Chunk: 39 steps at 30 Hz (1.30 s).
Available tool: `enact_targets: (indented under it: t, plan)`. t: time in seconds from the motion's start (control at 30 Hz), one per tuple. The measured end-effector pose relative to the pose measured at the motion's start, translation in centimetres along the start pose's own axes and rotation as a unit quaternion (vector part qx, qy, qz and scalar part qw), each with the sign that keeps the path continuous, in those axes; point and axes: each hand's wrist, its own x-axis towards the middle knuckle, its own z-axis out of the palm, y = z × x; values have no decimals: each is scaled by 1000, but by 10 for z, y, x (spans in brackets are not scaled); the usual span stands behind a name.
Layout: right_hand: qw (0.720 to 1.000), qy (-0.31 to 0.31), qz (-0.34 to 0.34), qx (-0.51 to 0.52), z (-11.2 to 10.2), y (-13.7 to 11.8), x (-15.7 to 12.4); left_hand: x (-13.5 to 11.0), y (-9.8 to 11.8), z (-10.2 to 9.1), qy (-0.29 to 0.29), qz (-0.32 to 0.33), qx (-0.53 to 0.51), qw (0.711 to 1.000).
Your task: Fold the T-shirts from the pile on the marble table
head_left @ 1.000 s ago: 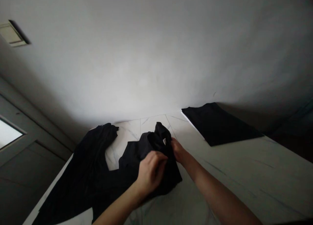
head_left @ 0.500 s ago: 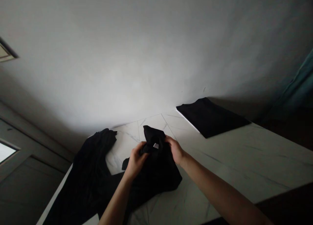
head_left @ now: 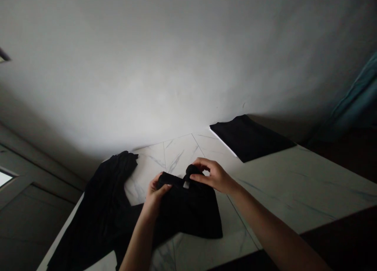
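A black garment (head_left: 188,212) lies on the white marbled table (head_left: 279,188) in front of me. A small white label shows at its top edge between my hands. My left hand (head_left: 156,192) pinches the garment's top edge at the left, fingers closed on the cloth. My right hand (head_left: 213,176) grips the same edge at the right, where the cloth bunches into a small lump under the fingers. The rest of the garment spreads flat toward me and trails left.
A heap of black cloth (head_left: 103,208) lies along the table's left edge. A folded black garment (head_left: 250,137) sits at the far right by the white wall. A teal curtain (head_left: 356,102) hangs at the right. The table's near edge runs dark at lower right.
The bunched garment has been pulled down and spread flatter on the table. Both hands moved apart along its top edge, and the view shifted slightly right.
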Motion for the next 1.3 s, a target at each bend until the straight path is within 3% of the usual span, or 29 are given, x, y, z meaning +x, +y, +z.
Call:
enact_targets:
  t: [0.1, 0.2, 0.3, 0.37, 0.5, 0.57, 0.67, 0.8, 0.93, 1.03, 1.17, 1.3]
  plan:
    - [987, 141, -28, -64, -5, 13, -5, 3, 7, -21, 132, 90, 66, 985]
    - [980, 187, -45, -50, -9, 22, -10, 10, 13, -42, 188, 118, 129, 967]
    - [981, 182, -47, -44, -8, 24, -11, 22, 17, -53, 183, 117, 218, 951]
    - [981, 183, -47, -48, -4, 22, -10, 27, 22, -48, 159, 132, 309, 928]
    - [978, 178, -68, -80, 4, 14, -6, 17, 32, -7, 80, 241, 404, 879]
    - [979, 154, -82, -103, 8, 11, -5, 6, 33, 19, 12, 251, 390, 886]
    - [979, 126, -95, -132, 14, 10, -7, -3, 25, 46, -47, 171, 336, 925]
    - [976, 104, -90, -167, 17, 12, -12, 1, 6, 56, -88, 49, 130, 986]
    - [974, 84, -74, -197, 16, 13, -15, 6, -5, 57, -79, -28, -89, 992]
    - [965, 99, -82, -227, 17, 12, -17, 7, -7, 59, -60, -17, -143, 988]
    - [938, 143, -116, -293, 20, 8, -18, 4, -5, 60, -35, 42, -138, 989]
    - [915, 174, -164, -324, 26, 6, -20, 0, -6, 61, -11, 61, -131, 989]
